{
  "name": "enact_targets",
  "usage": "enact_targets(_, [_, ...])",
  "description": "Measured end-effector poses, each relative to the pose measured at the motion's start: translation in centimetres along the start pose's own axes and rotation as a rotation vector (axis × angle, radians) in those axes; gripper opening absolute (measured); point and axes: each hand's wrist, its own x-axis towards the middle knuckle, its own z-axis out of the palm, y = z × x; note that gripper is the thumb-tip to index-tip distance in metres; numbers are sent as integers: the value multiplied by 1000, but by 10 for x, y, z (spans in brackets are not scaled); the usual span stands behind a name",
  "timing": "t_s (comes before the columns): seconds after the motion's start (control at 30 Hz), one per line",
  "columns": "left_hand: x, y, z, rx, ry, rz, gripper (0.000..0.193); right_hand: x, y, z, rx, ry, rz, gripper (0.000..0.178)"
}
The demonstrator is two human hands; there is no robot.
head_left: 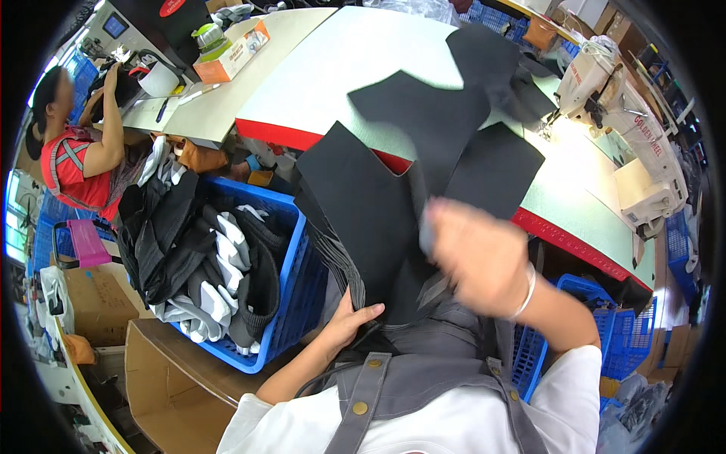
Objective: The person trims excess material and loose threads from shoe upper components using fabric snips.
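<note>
A thick stack of flat black fabric pieces (355, 200) leans on my lap against the table edge. My left hand (348, 324) grips its lower left edge, thumb on top and fingers underneath. Over the stack's right side, my right hand (480, 257) is blurred by motion, its fingers curled in at the edge of a black fabric piece (446, 129) that stretches up over the table. Something greyish at the fingertips is too smeared to name. More black pieces (484, 57) lie on the tabletop beyond.
A pale table (318, 83) with a red front edge spans ahead; a sewing machine (612, 113) stands at right. On my left sits a blue crate (291, 280) of black and grey knit items beside a cardboard box (162, 386). A person in red (83, 163) works at far left.
</note>
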Motion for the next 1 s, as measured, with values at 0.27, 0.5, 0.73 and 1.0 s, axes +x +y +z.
enact_targets(0.27, [9,-15,-10,-80,-112,109,96,-84,-72,56,120,-285,53,16])
enact_targets(0.5, [8,-10,-3,-72,-57,104,101,-71,-72,47,277,-524,144,24])
enact_targets(0.73, [9,0,9,82,-19,19,78,-49,-31,22,692,-727,360,32])
enact_targets(1.0, [1,7,10,-18,70,47,73,-38,42,-20,-30,-129,646,33])
